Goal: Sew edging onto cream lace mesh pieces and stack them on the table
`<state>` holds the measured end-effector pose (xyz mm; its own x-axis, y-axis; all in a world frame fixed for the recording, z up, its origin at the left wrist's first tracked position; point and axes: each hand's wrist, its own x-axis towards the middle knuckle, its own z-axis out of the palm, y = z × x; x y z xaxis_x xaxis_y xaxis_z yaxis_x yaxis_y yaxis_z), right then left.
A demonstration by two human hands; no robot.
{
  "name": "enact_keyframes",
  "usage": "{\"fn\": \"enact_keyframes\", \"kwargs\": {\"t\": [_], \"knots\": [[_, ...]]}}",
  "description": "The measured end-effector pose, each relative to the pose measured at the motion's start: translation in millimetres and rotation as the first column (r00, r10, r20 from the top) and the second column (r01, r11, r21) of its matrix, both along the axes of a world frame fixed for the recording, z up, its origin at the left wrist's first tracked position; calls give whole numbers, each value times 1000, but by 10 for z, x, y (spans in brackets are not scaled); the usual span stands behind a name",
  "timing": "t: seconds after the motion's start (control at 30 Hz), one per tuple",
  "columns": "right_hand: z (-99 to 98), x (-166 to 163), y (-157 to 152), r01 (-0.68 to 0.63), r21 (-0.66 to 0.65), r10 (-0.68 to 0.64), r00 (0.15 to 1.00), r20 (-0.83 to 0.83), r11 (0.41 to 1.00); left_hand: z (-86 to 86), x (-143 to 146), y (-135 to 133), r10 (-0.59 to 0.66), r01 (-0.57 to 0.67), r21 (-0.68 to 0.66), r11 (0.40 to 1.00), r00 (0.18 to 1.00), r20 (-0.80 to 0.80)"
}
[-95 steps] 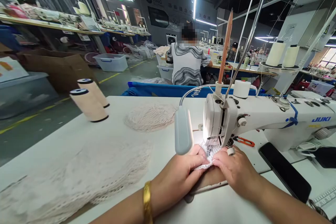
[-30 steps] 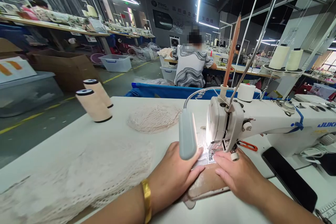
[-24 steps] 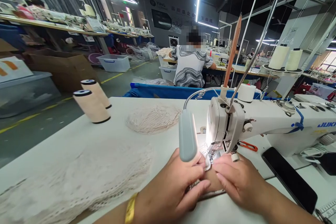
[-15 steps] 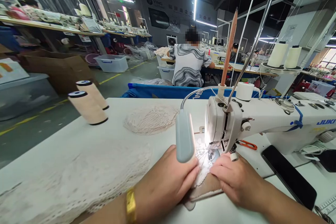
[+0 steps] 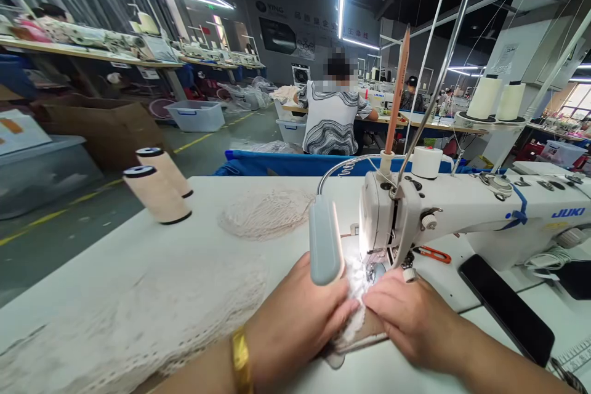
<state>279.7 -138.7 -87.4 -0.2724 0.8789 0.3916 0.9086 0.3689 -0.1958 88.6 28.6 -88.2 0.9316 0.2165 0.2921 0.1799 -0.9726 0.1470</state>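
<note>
White lace fabric (image 5: 354, 314) lies under the needle area of a white sewing machine (image 5: 378, 215), brightly lit by a grey lamp (image 5: 323, 243). My left hand (image 5: 307, 314), with a gold bracelet at its wrist, holds the lace from the left, thumb and fingers closed together; the lamp covers part of it. On the other side my right hand (image 5: 410, 320) pinches the lace's right edge close to the presser foot, fingers closed. Both sets of fingertips are nearly touching. The exact grip beneath the fingers is hidden.
More lace (image 5: 138, 314) spreads over the table's left, with a lace pile (image 5: 268, 212) behind it. Two thread cones (image 5: 157, 194) stand at the left edge. Right of the machine head lie an orange cutter (image 5: 433, 254) and a black phone (image 5: 508, 308). A co-worker (image 5: 332, 114) sits ahead.
My left hand has shifted slightly right and forward, and my right fingertips slightly left, closing the gap between them. The lace between them looks more bunched.
</note>
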Motion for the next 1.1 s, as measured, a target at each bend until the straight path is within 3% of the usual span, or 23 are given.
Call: {"fn": "enact_keyframes", "kwargs": {"t": [0.13,0.3,0.5,0.83,1.1], "knots": [[-66,51,-2,67,88,-75,992,100,994,180,-27,-89,-104,103,-102,989,995,-1],[-68,168,-29,177,252,-209,972,104,951,202,-32,-98,-135,128,-220,967,991,-17],[18,104,-81,-27,25,25,997,70,999,121,-33,-186,-190,205,-142,968,975,113],[7,118,-134,6,-26,-4,997,73,1000,98,-22,-341,-184,195,-87,977,976,115],[-10,123,-87,52,-45,-49,996,76,998,84,3,-252,-147,157,-64,986,980,132]]}}
